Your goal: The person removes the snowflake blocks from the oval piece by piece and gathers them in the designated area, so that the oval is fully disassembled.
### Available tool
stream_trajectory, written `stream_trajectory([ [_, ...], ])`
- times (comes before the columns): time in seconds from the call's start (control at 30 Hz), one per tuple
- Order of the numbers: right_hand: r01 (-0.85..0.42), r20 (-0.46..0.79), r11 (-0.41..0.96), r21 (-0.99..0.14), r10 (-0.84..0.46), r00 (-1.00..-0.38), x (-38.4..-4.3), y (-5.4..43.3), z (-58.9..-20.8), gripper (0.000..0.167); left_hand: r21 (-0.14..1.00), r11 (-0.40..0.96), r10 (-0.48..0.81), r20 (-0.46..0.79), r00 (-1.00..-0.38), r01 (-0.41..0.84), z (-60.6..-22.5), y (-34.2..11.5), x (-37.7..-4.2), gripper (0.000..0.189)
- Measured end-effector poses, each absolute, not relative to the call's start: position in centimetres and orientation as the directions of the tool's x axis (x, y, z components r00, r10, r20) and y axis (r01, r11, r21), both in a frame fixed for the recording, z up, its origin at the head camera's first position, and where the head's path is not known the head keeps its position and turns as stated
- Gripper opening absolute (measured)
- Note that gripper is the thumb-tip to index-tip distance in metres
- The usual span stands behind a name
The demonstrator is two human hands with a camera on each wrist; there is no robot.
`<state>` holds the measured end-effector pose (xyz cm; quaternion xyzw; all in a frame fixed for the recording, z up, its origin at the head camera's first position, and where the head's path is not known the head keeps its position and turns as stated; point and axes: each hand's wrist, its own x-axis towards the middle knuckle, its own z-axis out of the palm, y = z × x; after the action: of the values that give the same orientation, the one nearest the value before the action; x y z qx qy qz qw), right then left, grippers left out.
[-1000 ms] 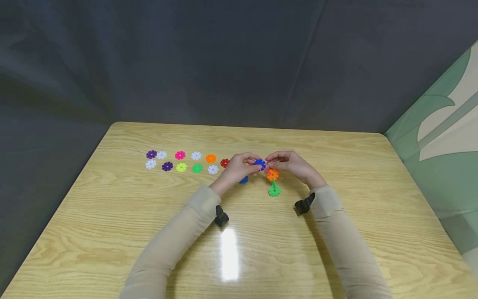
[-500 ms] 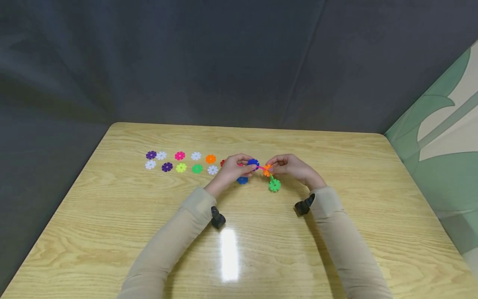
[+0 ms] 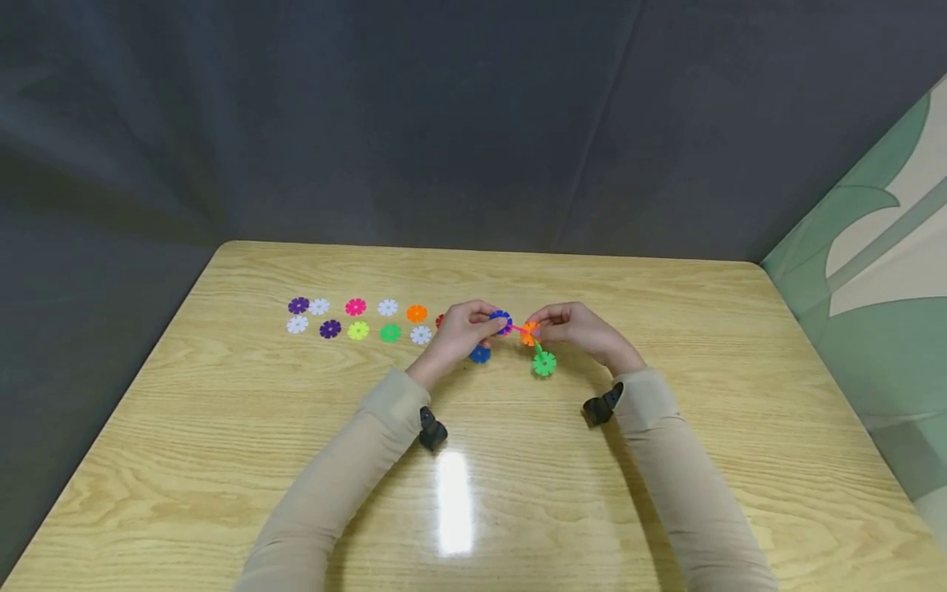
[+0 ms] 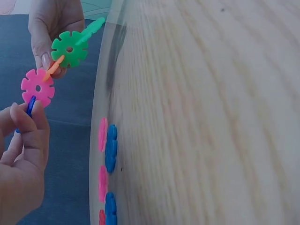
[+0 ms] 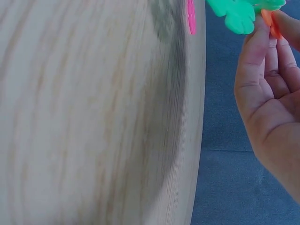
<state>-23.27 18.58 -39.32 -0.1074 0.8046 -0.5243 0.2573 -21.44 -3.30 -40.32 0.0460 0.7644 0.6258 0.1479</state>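
Slotted plastic flower discs form a linked chain between the two hands. My left hand (image 3: pixel 460 335) pinches the blue disc (image 3: pixel 500 319) at one end between thumb and fingers. Slotted onto it is a pink disc (image 4: pixel 30 84), seen face-on in the left wrist view. My right hand (image 3: pixel 580 330) pinches the orange disc (image 3: pixel 528 333), which joins the pink one; it appears edge-on beside the fingertips in the right wrist view. Two green discs follow: one (image 4: pixel 61 44) faces the left wrist camera, the other (image 4: pixel 93 30) sticks out edge-on. In the head view green (image 3: pixel 544 364) hangs lowest.
Loose discs lie in two rough rows on the wooden table (image 3: pixel 370 411), from purple (image 3: pixel 298 305) at the left to a blue disc (image 3: pixel 480 354) beneath my left hand. A red disc (image 3: pixel 440 320) is partly covered by that hand. A dark curtain (image 3: pixel 473 123) hangs behind.
My right fingers have gone from beside the blue disc to the orange disc. My left hand has shifted slightly left with the blue disc, and the green end has risen a little.
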Motion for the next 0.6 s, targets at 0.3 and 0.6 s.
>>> stream_trajectory([
  [0.3, 0.131, -0.323, 0.406, -0.905, -0.452, -0.832, -23.18, 18.73, -39.38, 0.029, 0.960, 0.238, 0.250, -0.206, -0.946, -0.146, -39.83, -3.73, -21.32, 0.023],
  [0.6, 0.116, -0.303, 0.397, -0.911, -0.449, -0.841, -23.04, 19.04, -39.12, 0.033, 0.954, 0.231, 0.238, -0.243, -0.940, -0.188, -40.04, -3.79, -21.14, 0.029],
])
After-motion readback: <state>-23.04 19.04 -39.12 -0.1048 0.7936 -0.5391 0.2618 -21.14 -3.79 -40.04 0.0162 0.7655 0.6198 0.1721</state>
